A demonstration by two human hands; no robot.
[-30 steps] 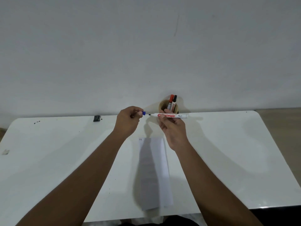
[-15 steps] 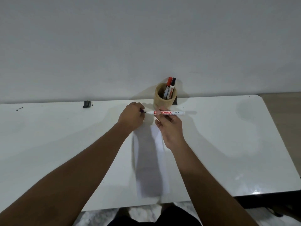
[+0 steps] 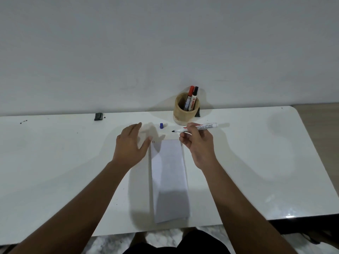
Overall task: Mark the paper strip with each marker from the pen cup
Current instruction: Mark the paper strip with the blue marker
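Note:
A long white paper strip [image 3: 169, 180] lies lengthwise on the white table [image 3: 247, 162], with small marks at its far left corner. My right hand [image 3: 199, 143] holds an uncapped white marker [image 3: 201, 127] level above the strip's far end, tip pointing left. The marker's blue cap [image 3: 161, 125] stands on the table beyond the strip. My left hand [image 3: 131, 145] hovers open beside the strip's far left corner, holding nothing. A wooden pen cup [image 3: 185, 111] at the back holds a red-capped marker [image 3: 189, 97] and a black-capped marker [image 3: 194, 98].
A small black clip-like object [image 3: 98, 116] sits at the table's back edge on the left, and another dark object [image 3: 197, 112] is partly hidden behind the cup. A plain wall rises directly behind the table. The table's right edge curves off near the floor.
My left hand pulled the blue cap off, set it on the table and opened. My right hand kept the marker, now uncapped, and the view tilted down.

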